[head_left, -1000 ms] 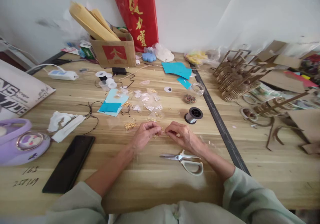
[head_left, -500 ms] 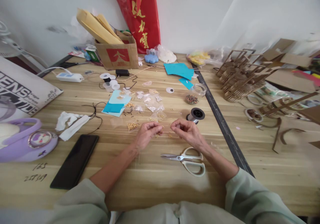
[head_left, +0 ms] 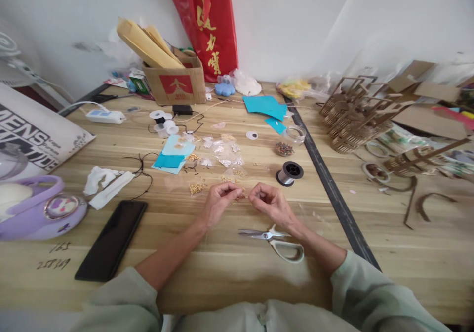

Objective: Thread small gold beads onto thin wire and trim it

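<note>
My left hand (head_left: pixel 220 202) pinches a small gold beaded piece (head_left: pixel 242 195) between thumb and fingertips. Its details are too small to make out. Close beside it, my right hand (head_left: pixel 269 201) is closed in a pinch at the piece's right side; what its fingertips grip is hidden. Below the right hand lie open scissors (head_left: pixel 272 235) with cream handles, one handle partly covered by the wrist. A pile of gold beads (head_left: pixel 196 188) rests left of my left hand. Beyond the right hand stands a black spool of clear line (head_left: pixel 290 173).
Small bags of beads (head_left: pixel 225 151), blue cards (head_left: pixel 169 161) and a jar of mixed beads (head_left: pixel 284 148) lie farther back. A black phone (head_left: pixel 111 239) and a purple basket-like container (head_left: pixel 40 207) are at left. Wooden baskets (head_left: pixel 355 114) crowd the right side.
My right hand has moved left and closer to my left hand, uncovering the spool and overlapping the upper scissor handle. My left hand stays almost in place with the gold piece.
</note>
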The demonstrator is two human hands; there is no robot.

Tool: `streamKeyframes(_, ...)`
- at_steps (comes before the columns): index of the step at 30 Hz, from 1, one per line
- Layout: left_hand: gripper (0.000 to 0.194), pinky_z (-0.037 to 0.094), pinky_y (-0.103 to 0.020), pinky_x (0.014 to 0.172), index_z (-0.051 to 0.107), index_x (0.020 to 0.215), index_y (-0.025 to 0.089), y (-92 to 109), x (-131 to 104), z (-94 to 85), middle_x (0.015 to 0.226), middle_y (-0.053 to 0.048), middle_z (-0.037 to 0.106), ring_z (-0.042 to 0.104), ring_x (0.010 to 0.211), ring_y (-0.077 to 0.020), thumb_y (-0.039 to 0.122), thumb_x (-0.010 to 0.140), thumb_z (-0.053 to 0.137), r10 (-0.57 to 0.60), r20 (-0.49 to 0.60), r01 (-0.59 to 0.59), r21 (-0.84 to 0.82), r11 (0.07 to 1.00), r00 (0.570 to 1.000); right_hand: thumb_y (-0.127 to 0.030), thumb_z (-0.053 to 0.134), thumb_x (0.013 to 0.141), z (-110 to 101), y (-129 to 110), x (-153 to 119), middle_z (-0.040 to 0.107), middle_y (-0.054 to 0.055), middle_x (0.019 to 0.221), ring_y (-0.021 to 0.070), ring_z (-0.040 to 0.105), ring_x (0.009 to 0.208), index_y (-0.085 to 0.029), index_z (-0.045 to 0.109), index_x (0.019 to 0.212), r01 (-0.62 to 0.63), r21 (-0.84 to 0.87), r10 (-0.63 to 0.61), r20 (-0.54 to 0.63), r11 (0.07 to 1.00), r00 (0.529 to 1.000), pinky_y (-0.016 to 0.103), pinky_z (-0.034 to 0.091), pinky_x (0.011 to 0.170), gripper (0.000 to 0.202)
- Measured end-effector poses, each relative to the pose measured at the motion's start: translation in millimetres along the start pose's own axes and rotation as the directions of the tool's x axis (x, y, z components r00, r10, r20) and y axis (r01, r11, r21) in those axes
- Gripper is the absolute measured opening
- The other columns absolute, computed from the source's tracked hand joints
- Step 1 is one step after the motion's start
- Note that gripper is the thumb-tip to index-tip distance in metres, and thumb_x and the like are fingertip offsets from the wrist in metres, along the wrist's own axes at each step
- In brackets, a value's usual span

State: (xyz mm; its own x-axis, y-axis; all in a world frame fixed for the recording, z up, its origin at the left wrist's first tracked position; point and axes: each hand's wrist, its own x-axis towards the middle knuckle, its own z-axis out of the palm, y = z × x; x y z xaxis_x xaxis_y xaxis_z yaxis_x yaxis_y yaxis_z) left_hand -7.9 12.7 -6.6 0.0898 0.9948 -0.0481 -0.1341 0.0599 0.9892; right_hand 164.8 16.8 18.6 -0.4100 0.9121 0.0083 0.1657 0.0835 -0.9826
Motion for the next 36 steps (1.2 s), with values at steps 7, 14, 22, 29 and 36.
streamKeyframes(7,0.018,0.045,-0.024,0.067,0.066,0.067,0.013,-1,-2,4.6,0.065,-0.001,0.064,0.057,0.065,-0.0121,0.03,0.072,0.07,-0.039,-0.002,0.039,-0.067,0.997,0.999,-0.017,0.052,0.077,3,-1,-7,0.047,-0.004,0.051,0.0075,0.043,0.047,-0.017,0.051,0.066,0.264,-0.39,-0.312,-0.064,0.882,0.948,0.019,0.035,0.047,0.012)
streamKeyframes(14,0.018,0.044,-0.024,0.067,0.066,0.068,0.013,-8,-4,6.7,0.066,-0.001,0.063,0.056,0.065,-0.0117,0.03,0.073,0.069,-0.043,0.013,0.045,-0.13,0.99,0.999,-0.013,0.05,0.079,2,14,-7,0.047,-0.004,0.052,0.0072,0.04,0.045,-0.019,0.049,0.064,0.449,-0.644,-0.551,0.052,0.619,0.833,0.021,0.032,0.048,0.016)
streamKeyframes(22,0.018,0.043,-0.024,0.066,0.066,0.067,0.014,-6,-6,8.4,0.065,-0.001,0.062,0.055,0.065,-0.0117,0.031,0.072,0.07,-0.045,0.017,0.047,-0.137,0.989,0.999,-0.017,0.047,0.083,0,18,-7,0.05,-0.001,0.055,0.0093,0.04,0.048,-0.02,0.051,0.063,0.43,-0.739,-0.518,0.13,0.518,0.846,0.023,0.032,0.052,0.02)
streamKeyframes(29,0.019,0.042,-0.023,0.066,0.065,0.066,0.013,-1,-7,9.6,0.064,-0.001,0.061,0.053,0.065,-0.0114,0.029,0.074,0.068,-0.043,0.028,0.045,-0.079,0.996,0.999,-0.014,0.048,0.083,0,18,-6,0.049,-0.002,0.054,0.0091,0.038,0.048,-0.019,0.05,0.064,0.47,-0.737,-0.563,0.147,0.486,0.813,0.023,0.031,0.052,0.02)
streamKeyframes(36,0.019,0.041,-0.023,0.066,0.064,0.066,0.013,0,-8,9.2,0.065,0.0,0.06,0.053,0.065,-0.0115,0.029,0.075,0.067,-0.018,0.029,0.02,-0.036,0.999,0.999,-0.015,0.047,0.083,0,20,-5,0.049,-0.002,0.055,0.0089,0.038,0.048,-0.019,0.05,0.063,0.461,-0.746,-0.546,0.157,0.481,0.823,0.023,0.03,0.053,0.021)
